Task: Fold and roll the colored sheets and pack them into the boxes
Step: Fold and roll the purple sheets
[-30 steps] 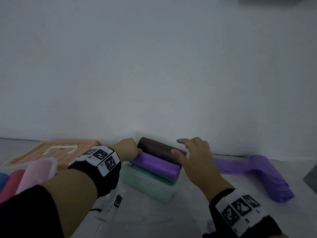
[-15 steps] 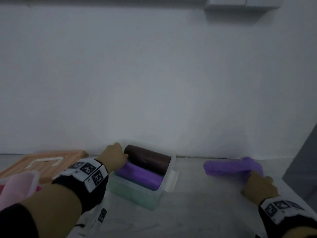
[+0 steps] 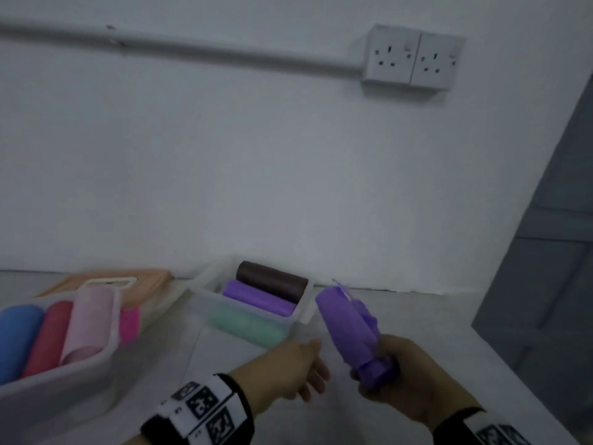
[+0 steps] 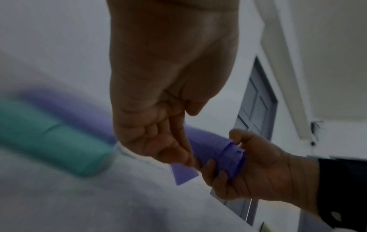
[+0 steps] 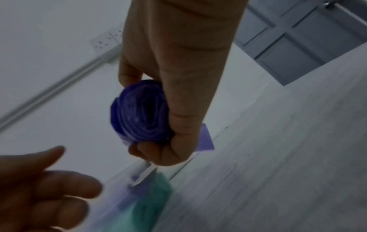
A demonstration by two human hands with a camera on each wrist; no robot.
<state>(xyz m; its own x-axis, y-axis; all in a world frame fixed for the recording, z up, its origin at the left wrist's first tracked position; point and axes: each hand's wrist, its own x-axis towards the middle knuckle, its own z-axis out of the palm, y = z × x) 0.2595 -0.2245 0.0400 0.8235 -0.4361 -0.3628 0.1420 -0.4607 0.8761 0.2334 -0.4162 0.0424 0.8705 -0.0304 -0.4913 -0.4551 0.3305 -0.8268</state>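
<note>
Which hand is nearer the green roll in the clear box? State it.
Left. The left hand hovers just in front of the green roll, by the box's near corner. The right hand is farther right, gripping the loose purple roll.

plain indoor room, maybe a utility or storage space, though hard to tell: bare white wall with a double socket fed by surface-mounted conduit, grey panelled door at right, pale worktop carrying clear plastic boxes of rolled coloured sheets.
</note>
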